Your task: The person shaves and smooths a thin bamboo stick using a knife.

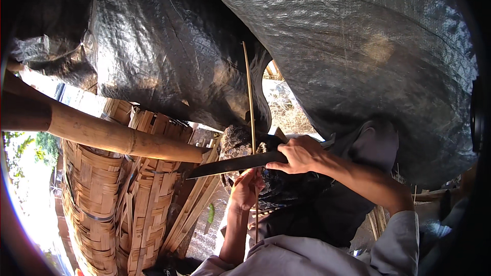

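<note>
In my right hand (302,155) is a long dark-bladed knife (225,166), its handle mostly covered by my closed fingers. The blade points left and lies across a thin bamboo strip (249,97). Just below the blade, my left hand (246,190) pinches that strip, which stands nearly upright, reaching up toward the dark sheeting and down past my wrist. Behind the strip, a dark patterned cloth (236,140) lies over my lap. Whether the edge bites into the strip cannot be made out.
A thick bamboo pole (117,139) juts in from the left, ending close to the knife tip. Woven bamboo baskets (92,199) stand below it, with split bamboo slats (192,212) leaning alongside. Dark plastic sheeting (358,46) hangs low overhead.
</note>
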`<move>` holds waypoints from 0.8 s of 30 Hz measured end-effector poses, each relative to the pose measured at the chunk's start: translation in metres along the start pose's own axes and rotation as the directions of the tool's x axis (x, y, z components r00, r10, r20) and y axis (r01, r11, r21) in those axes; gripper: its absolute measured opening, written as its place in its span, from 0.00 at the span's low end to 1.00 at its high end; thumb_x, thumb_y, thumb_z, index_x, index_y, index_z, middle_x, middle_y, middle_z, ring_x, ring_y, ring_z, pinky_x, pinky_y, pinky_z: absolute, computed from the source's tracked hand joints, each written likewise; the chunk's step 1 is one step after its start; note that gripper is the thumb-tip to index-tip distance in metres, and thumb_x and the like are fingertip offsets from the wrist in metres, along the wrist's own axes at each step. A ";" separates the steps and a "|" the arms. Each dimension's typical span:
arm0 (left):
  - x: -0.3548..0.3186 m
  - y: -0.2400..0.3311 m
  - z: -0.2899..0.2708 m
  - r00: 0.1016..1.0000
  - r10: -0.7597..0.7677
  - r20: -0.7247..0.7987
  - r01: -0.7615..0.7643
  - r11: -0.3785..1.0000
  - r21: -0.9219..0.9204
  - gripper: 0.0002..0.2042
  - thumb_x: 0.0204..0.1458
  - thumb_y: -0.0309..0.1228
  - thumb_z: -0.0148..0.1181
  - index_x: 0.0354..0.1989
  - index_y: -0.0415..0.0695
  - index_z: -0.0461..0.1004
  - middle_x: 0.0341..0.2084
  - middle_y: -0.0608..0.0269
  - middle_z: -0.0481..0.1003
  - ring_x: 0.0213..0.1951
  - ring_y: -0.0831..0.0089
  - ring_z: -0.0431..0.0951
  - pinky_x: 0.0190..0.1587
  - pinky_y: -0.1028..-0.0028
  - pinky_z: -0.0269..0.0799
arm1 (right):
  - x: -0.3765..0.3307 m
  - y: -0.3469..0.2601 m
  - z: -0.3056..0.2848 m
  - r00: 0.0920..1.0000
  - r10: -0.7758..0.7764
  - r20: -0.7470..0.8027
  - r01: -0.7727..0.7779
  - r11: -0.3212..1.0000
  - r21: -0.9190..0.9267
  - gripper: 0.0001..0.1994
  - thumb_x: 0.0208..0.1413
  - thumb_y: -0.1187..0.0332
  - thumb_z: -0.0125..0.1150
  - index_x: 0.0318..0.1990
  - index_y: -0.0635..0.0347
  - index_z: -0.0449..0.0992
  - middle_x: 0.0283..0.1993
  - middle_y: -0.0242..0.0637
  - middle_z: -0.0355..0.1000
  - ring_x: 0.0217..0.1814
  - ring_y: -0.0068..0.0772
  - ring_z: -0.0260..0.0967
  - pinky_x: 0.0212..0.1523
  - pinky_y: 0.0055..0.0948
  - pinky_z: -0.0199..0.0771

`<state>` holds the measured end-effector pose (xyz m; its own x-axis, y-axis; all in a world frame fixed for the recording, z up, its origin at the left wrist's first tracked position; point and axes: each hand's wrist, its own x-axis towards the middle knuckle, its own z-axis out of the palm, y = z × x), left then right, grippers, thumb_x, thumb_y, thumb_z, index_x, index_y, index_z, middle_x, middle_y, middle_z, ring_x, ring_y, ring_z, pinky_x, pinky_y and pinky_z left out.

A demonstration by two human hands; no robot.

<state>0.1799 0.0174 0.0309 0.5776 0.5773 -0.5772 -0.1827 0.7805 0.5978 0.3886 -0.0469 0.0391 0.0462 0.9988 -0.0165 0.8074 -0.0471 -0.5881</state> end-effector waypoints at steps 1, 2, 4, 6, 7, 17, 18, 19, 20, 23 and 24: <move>0.000 0.000 0.001 0.999 -0.034 0.017 0.035 0.998 -0.055 0.07 0.58 0.27 0.46 0.37 0.38 0.70 0.25 0.65 0.69 0.24 0.79 0.65 0.28 0.77 0.60 | 0.000 0.001 0.003 1.000 0.002 -0.002 -0.002 1.000 0.001 0.34 0.46 0.34 0.47 0.24 0.64 0.74 0.14 0.48 0.68 0.20 0.49 0.71 0.24 0.42 0.71; 0.000 -0.001 0.000 0.999 -0.037 0.020 0.038 0.998 -0.053 0.07 0.58 0.27 0.46 0.37 0.38 0.70 0.25 0.65 0.69 0.24 0.79 0.65 0.28 0.77 0.60 | 0.000 0.002 0.005 0.999 -0.022 -0.028 0.022 1.000 0.000 0.34 0.46 0.34 0.47 0.23 0.64 0.74 0.13 0.48 0.67 0.19 0.49 0.70 0.23 0.42 0.70; 0.002 -0.003 -0.002 0.999 -0.011 0.038 0.007 0.994 0.106 0.07 0.57 0.28 0.47 0.37 0.38 0.70 0.24 0.65 0.69 0.21 0.80 0.63 0.26 0.78 0.59 | -0.001 0.002 0.007 0.998 -0.042 -0.056 0.042 0.999 -0.003 0.34 0.46 0.34 0.47 0.22 0.64 0.73 0.13 0.48 0.66 0.19 0.49 0.70 0.22 0.42 0.70; -0.001 0.000 0.006 0.998 0.001 0.065 -0.013 0.981 0.196 0.06 0.57 0.28 0.48 0.37 0.39 0.70 0.24 0.66 0.69 0.18 0.81 0.61 0.23 0.80 0.57 | -0.003 0.002 0.007 0.995 -0.095 -0.022 0.095 0.995 0.002 0.36 0.47 0.33 0.44 0.20 0.65 0.72 0.15 0.51 0.67 0.20 0.48 0.71 0.22 0.41 0.71; -0.001 -0.001 0.007 0.999 0.017 0.044 -0.026 0.976 0.216 0.06 0.56 0.28 0.49 0.36 0.39 0.70 0.23 0.67 0.68 0.18 0.82 0.60 0.22 0.80 0.56 | -0.005 0.001 0.007 0.990 -0.119 -0.070 0.118 0.993 -0.021 0.35 0.47 0.33 0.45 0.18 0.64 0.71 0.14 0.49 0.67 0.18 0.47 0.70 0.21 0.41 0.70; -0.007 -0.004 0.024 0.982 0.188 0.002 -0.174 0.906 0.387 0.06 0.56 0.31 0.49 0.27 0.45 0.65 0.13 0.75 0.56 0.13 0.86 0.52 0.15 0.82 0.44 | -0.002 0.011 0.006 0.981 -0.158 -0.110 0.149 0.985 -0.082 0.31 0.44 0.34 0.51 0.18 0.58 0.73 0.09 0.39 0.64 0.12 0.39 0.66 0.15 0.35 0.67; -0.005 -0.003 0.027 0.982 0.188 0.003 -0.175 0.907 0.384 0.06 0.56 0.31 0.49 0.27 0.45 0.65 0.13 0.75 0.56 0.13 0.86 0.52 0.15 0.82 0.44 | 0.000 0.012 0.005 0.980 -0.134 -0.148 0.122 0.989 -0.087 0.31 0.43 0.33 0.50 0.19 0.58 0.73 0.10 0.39 0.64 0.12 0.39 0.66 0.15 0.35 0.67; -0.005 -0.001 0.031 0.985 0.174 0.000 -0.163 0.920 0.355 0.07 0.56 0.31 0.49 0.27 0.45 0.65 0.13 0.75 0.55 0.13 0.86 0.51 0.14 0.82 0.44 | 0.002 0.012 0.002 0.980 -0.134 -0.148 0.122 0.988 -0.090 0.31 0.43 0.33 0.50 0.19 0.58 0.73 0.10 0.39 0.64 0.12 0.39 0.66 0.15 0.35 0.67; -0.005 0.001 0.032 0.988 0.156 -0.001 -0.147 0.932 0.331 0.08 0.57 0.32 0.48 0.26 0.45 0.64 0.13 0.75 0.55 0.13 0.87 0.50 0.14 0.82 0.43 | 0.004 0.012 0.000 0.982 -0.134 -0.137 0.114 0.983 -0.145 0.32 0.42 0.32 0.50 0.20 0.58 0.74 0.10 0.39 0.64 0.12 0.40 0.66 0.16 0.36 0.68; -0.023 0.006 0.042 0.994 0.093 -0.060 -0.066 0.935 0.348 0.09 0.58 0.33 0.45 0.28 0.45 0.65 0.13 0.76 0.54 0.13 0.87 0.50 0.14 0.83 0.43 | 0.018 0.036 -0.006 0.964 0.134 -0.229 -0.147 0.988 -0.044 0.36 0.43 0.31 0.46 0.22 0.63 0.76 0.13 0.47 0.67 0.15 0.47 0.68 0.20 0.43 0.69; -0.034 0.009 0.038 0.992 0.058 -0.114 -0.013 0.935 0.355 0.08 0.58 0.32 0.45 0.29 0.44 0.66 0.13 0.77 0.53 0.13 0.87 0.49 0.14 0.83 0.43 | 0.031 0.034 -0.036 0.919 0.372 -0.130 -0.372 0.928 0.028 0.36 0.49 0.35 0.43 0.19 0.66 0.75 0.15 0.51 0.67 0.18 0.48 0.69 0.21 0.43 0.69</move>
<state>0.1889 -0.0048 0.0770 0.4714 0.6449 -0.6016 0.1042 0.6366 0.7641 0.4388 -0.0180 0.0476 0.4196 0.8985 -0.1287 0.7158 -0.4147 -0.5618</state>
